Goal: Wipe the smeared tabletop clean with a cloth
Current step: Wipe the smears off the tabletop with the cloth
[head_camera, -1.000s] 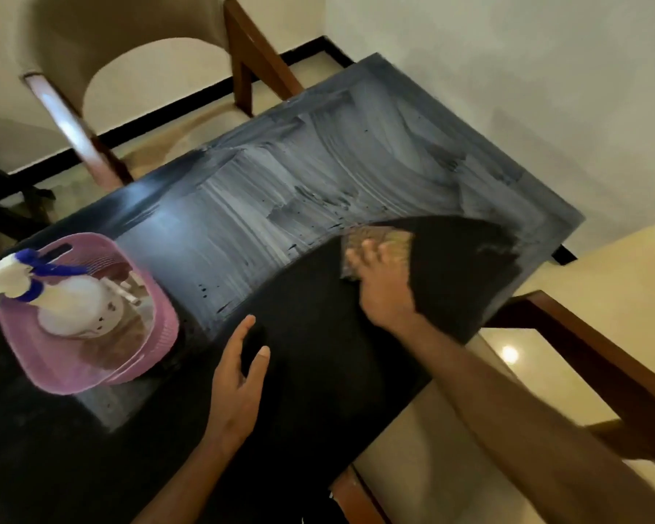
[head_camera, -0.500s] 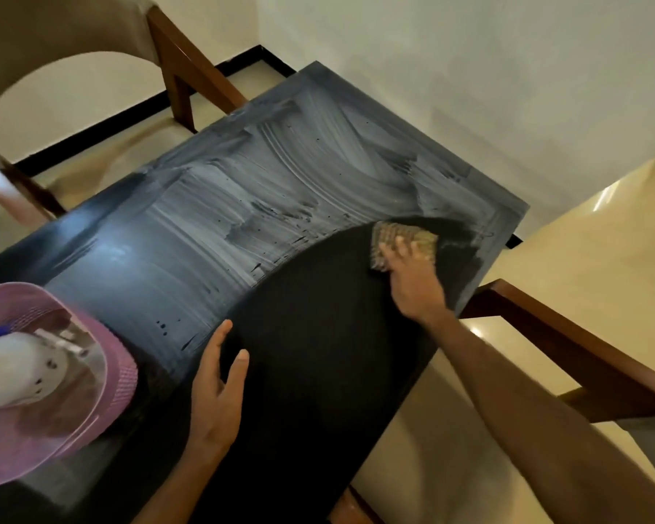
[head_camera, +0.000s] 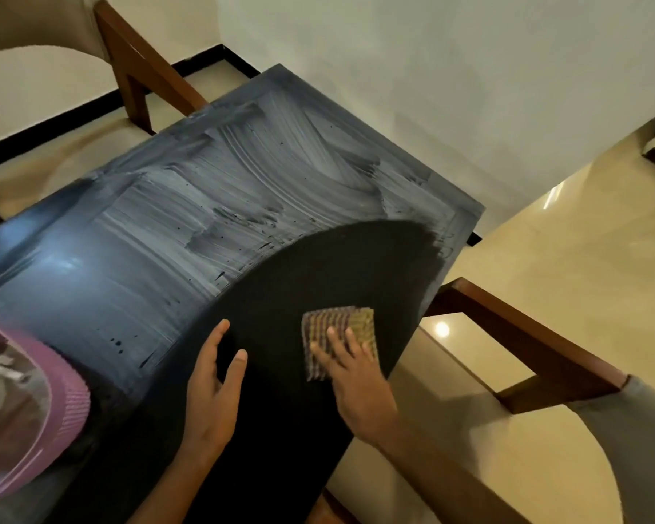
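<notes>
A black tabletop (head_camera: 318, 266) runs across the head view. Its far and left parts carry whitish grey smears (head_camera: 212, 206); a curved near-right patch is plain black. A folded, yellowish checked cloth (head_camera: 339, 332) lies flat on the black patch near the table's right edge. My right hand (head_camera: 356, 383) presses on the cloth's near half with straight, spread fingers. My left hand (head_camera: 214, 387) rests flat on the table just left of the cloth, fingers straight, holding nothing.
A pink plastic basket (head_camera: 65, 406) sits on the table at the near left, partly cut off by the frame. Wooden chairs stand at the far left (head_camera: 140, 70) and at the right (head_camera: 526, 346). A white wall lies beyond the table's far right edge.
My right hand has drawn the cloth back from the table's far right end to the near right edge. The view has shifted, pushing the basket further out of frame. My left hand stays planted.
</notes>
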